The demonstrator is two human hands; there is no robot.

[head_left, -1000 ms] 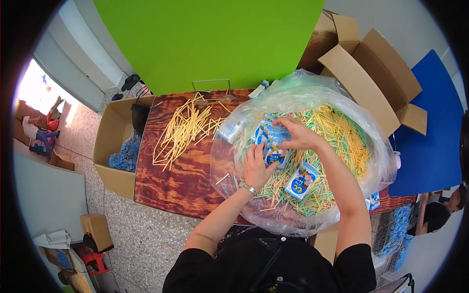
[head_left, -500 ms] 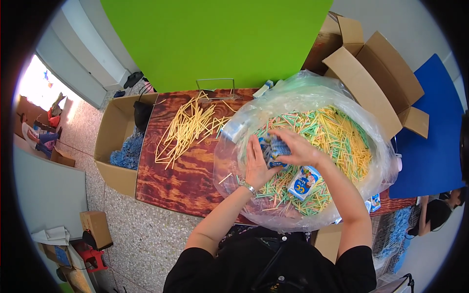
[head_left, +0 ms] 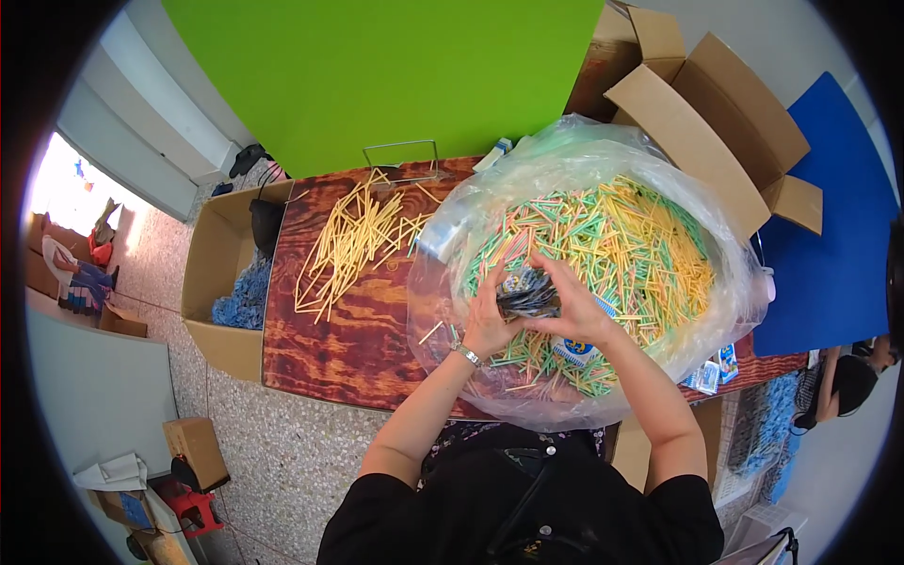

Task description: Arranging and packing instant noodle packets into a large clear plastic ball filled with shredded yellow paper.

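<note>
Between my two hands is a bundle of small, flat blue and silver packets, held above a heap of short, thin coloured sticks. My left hand closes on the bundle's left side, fingers pointing away from me. From the other side, my right hand grips it with the fingers curved over the far end and the thumb at the near end. One blue and white packet lies on the sticks below my right hand, which partly covers it. A large clear plastic bag, rolled open, surrounds the heap.
Long yellow sticks lie loose on the red-brown wooden table. A carton with blue netted material stands at the left. An open cardboard box is at the back right. More packets lie by the right edge. Another person is at far right.
My hands have closed more tightly around the packets, and the bundle has been turned so their edges show. My right hand now partly covers the loose packet. The whole view has shifted slightly.
</note>
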